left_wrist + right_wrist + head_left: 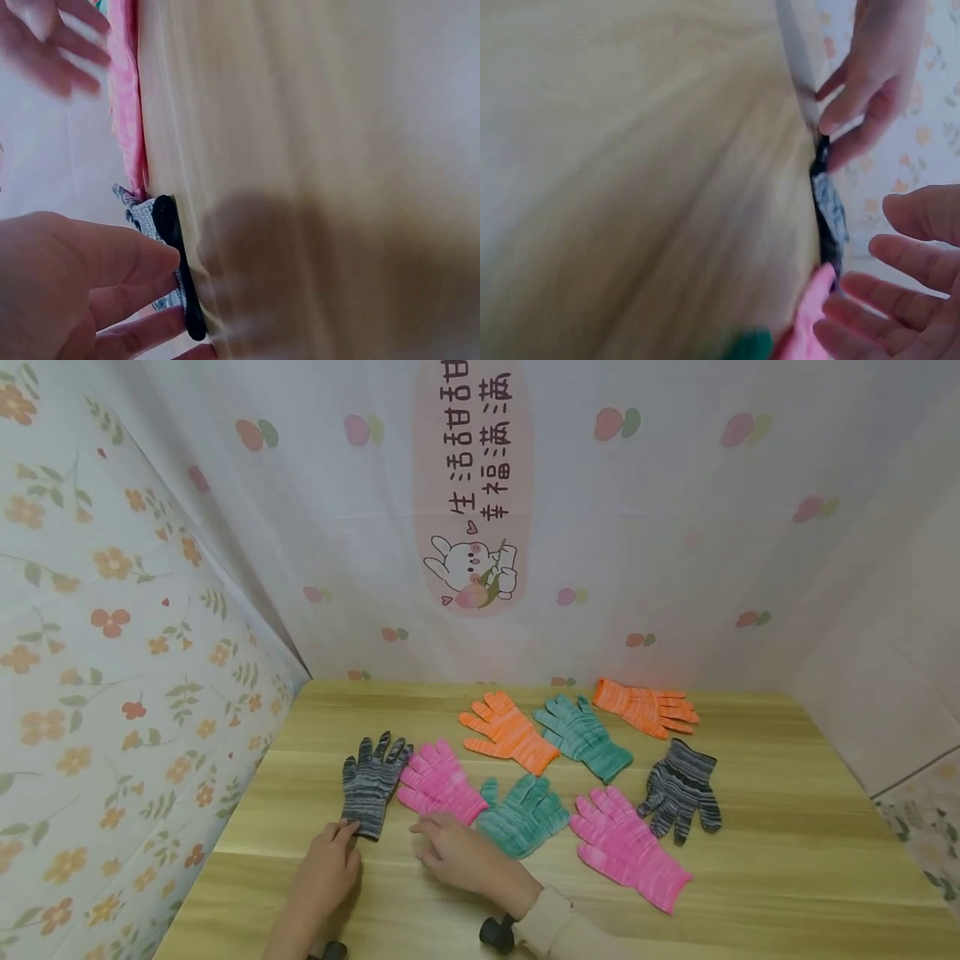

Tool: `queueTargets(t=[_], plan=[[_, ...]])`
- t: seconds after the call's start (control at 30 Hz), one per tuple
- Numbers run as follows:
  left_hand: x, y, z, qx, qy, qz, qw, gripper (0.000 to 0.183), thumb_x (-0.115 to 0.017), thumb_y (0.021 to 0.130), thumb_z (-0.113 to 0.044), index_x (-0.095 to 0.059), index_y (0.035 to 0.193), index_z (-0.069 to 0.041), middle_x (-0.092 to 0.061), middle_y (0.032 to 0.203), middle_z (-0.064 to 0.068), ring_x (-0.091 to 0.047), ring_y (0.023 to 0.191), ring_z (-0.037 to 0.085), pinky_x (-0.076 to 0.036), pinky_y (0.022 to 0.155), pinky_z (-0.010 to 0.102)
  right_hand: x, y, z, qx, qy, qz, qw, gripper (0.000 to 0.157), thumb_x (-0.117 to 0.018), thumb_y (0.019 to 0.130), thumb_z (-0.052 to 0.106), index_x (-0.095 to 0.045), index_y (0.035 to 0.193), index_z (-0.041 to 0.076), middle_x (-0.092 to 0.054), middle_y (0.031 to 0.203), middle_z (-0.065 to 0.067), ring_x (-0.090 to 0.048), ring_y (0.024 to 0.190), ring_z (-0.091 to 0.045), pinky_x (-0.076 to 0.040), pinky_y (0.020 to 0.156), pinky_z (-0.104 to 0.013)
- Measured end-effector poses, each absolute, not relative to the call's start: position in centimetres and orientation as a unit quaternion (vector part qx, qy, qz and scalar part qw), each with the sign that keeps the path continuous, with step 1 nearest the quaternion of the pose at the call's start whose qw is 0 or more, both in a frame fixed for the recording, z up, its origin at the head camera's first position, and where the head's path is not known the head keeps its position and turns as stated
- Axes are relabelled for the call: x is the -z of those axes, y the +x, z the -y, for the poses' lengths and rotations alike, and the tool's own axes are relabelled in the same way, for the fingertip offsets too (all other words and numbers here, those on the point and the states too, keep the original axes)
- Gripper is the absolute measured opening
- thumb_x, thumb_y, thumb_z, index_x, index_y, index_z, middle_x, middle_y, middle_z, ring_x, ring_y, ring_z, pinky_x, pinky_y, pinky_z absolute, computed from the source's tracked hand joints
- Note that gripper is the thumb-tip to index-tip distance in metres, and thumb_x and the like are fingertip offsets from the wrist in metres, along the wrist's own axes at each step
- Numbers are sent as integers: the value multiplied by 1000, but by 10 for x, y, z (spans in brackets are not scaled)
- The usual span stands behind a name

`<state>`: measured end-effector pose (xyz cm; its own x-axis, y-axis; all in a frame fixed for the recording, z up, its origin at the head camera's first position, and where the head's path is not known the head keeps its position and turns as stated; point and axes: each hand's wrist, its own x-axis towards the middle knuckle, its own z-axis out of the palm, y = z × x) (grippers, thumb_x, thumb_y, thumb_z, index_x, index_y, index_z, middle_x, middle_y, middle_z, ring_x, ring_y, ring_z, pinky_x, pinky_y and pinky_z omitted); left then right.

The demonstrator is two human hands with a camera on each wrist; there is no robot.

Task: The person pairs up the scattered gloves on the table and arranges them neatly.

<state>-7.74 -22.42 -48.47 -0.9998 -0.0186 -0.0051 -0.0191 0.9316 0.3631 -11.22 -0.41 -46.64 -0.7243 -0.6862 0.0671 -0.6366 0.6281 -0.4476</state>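
A grey and black striped knit glove (pixel 369 785) lies at the left of the group, fingers pointing away and its black cuff (pixel 180 262) toward me. My left hand (pixel 330 864) pinches that cuff at its left corner between thumb and fingers. To the right of it lies a pink glove (pixel 442 783), its fingertips close against the grey one. My right hand (pixel 457 852) hovers near the pink glove's cuff; its fingers are spread and hold nothing in the right wrist view. A green glove (pixel 525 817) lies just beyond the right hand.
Farther back lie an orange glove (pixel 510 735), another green glove (pixel 588 739) and a second orange glove (pixel 647 706). On the right are another pink glove (pixel 630 847) and another grey glove (pixel 682 789). Patterned curtains (pixel 360 527) border the wooden table (pixel 787 860).
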Motion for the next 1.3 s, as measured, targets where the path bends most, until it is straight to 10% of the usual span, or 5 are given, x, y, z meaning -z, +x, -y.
queueTargets(t=[0.73, 1.3], plan=[[484, -42, 210, -193, -7, -981, 2, 36, -62, 84, -11, -61, 117, 1, -57, 119, 22, -55, 107, 41, -44, 91, 52, 486, -125, 15, 62, -266, -962, -10, 48, -64, 83, 30, -57, 119, -1, -51, 127, -20, -44, 122, -37, -36, 105, -43], [483, -45, 209, -244, -36, -969, -9, 35, -64, 84, -17, -63, 119, -12, -57, 118, 14, -53, 101, 39, -44, 83, 55, 491, -106, 38, 98, -346, -930, 74, 48, -61, 87, 36, -51, 133, 29, -39, 146, -5, -37, 132, -37, -35, 100, -58]])
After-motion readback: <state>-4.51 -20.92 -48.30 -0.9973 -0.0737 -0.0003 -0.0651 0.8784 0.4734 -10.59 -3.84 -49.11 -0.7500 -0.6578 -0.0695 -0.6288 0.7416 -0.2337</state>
